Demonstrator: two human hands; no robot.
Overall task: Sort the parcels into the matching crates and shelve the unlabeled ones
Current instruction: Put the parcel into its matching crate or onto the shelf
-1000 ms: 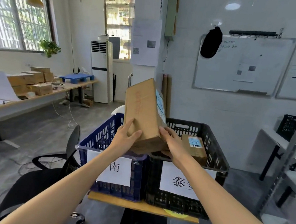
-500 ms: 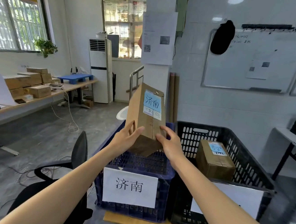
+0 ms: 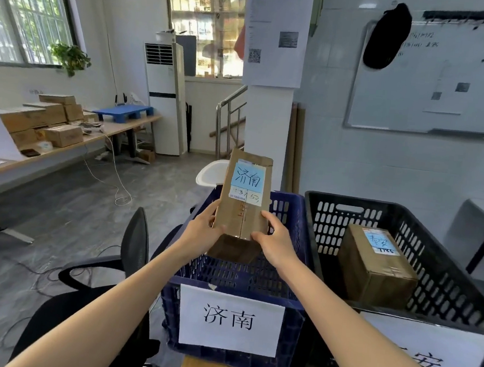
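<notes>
— Grip status?
— Left hand [image 3: 200,232] and right hand [image 3: 276,243] clasped the parcel [image 3: 242,210] by its lower sides, upright above the blue crate [image 3: 286,217].
— Step?
— Placement; both read 济南. Next, seemingly: lower it inside.

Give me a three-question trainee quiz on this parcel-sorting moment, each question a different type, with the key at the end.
1. How many parcels lie in the black crate?
2. The held parcel, gripped by the left hand and right hand, hangs over: A the blue crate; B the black crate; C neither.
3. True or false: the held parcel's label reads differently from the blue crate's sign.
Key: 1. One, the lone parcel. 2. A. 3. False, both read 济南.
</notes>
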